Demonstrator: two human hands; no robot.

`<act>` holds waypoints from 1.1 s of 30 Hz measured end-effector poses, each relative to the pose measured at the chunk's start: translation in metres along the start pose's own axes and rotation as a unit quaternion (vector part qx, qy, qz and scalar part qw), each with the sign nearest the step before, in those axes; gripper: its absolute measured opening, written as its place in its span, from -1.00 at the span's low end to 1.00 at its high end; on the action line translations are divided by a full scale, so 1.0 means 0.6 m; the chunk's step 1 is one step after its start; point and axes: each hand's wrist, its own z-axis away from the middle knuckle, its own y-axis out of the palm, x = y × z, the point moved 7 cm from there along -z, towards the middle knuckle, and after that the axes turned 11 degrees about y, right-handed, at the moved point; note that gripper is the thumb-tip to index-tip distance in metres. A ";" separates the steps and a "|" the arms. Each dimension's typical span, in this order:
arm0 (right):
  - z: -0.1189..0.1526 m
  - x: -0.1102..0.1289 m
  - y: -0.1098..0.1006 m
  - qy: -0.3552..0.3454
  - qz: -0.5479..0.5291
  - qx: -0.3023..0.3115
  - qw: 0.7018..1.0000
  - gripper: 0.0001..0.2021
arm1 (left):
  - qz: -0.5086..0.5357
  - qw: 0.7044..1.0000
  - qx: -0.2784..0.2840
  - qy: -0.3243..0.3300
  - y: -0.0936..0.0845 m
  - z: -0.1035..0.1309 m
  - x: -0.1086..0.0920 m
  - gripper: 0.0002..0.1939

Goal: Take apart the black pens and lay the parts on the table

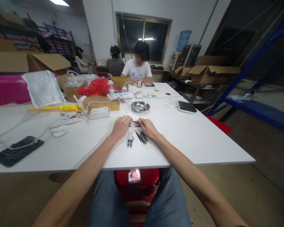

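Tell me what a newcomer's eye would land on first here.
Probably the bright red bag, toward the far left of the white table. Then the shiny metal dish, just beyond the left grip and right grip, which hold some slim dark sticks between them.

A ceiling lamp (59,2) glares white, shadows fall soft, and the edges stretch and blur.

pens (144,136): black | table (203,142): white | bag (98,87): red | bowl (140,110): silver | rack (262,111): blue
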 end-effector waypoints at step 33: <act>-0.017 0.040 -0.022 -0.092 0.011 -0.060 0.994 -0.84 | -0.072 0.975 0.156 -0.141 0.008 -0.006 0.035 -0.73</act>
